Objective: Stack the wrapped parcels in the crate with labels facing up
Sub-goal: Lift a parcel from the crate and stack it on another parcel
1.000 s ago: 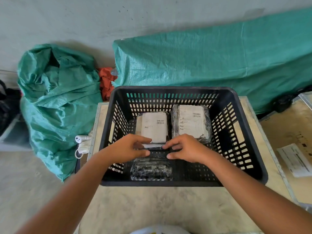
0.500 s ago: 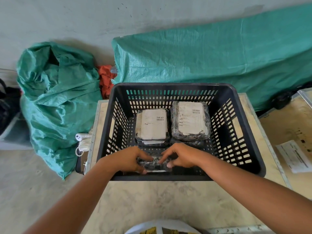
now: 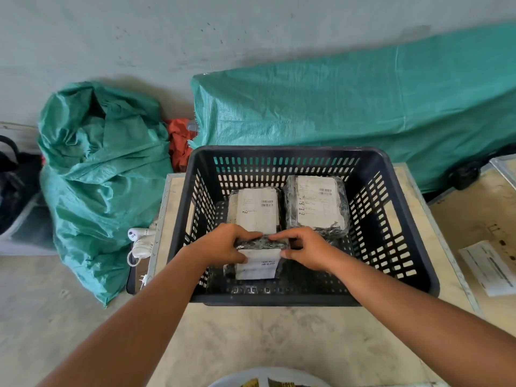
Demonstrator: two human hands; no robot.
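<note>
Your left hand (image 3: 223, 245) and right hand (image 3: 307, 251) both grip a black film-wrapped parcel (image 3: 258, 259), white label toward you, inside the black slotted plastic crate (image 3: 402, 219).

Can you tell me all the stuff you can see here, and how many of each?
crate: 1, black, slotted, on the table
wrapped parcels: 3, dark wrap with white labels, inside the crate; far left one, far right one, near one held in both hands
table: 1, beige, metal-edged, under the crate
green sack: 1, crumpled, on the floor at left
green tarp: 1, over something long by the wall
orange cloth: 1, between sack and tarp
white plug and cord: 1, beside the table's left edge
paper sheet: 1, white, on a second surface at right
left hand: gripping the near parcel
right hand: gripping the near parcel
</note>
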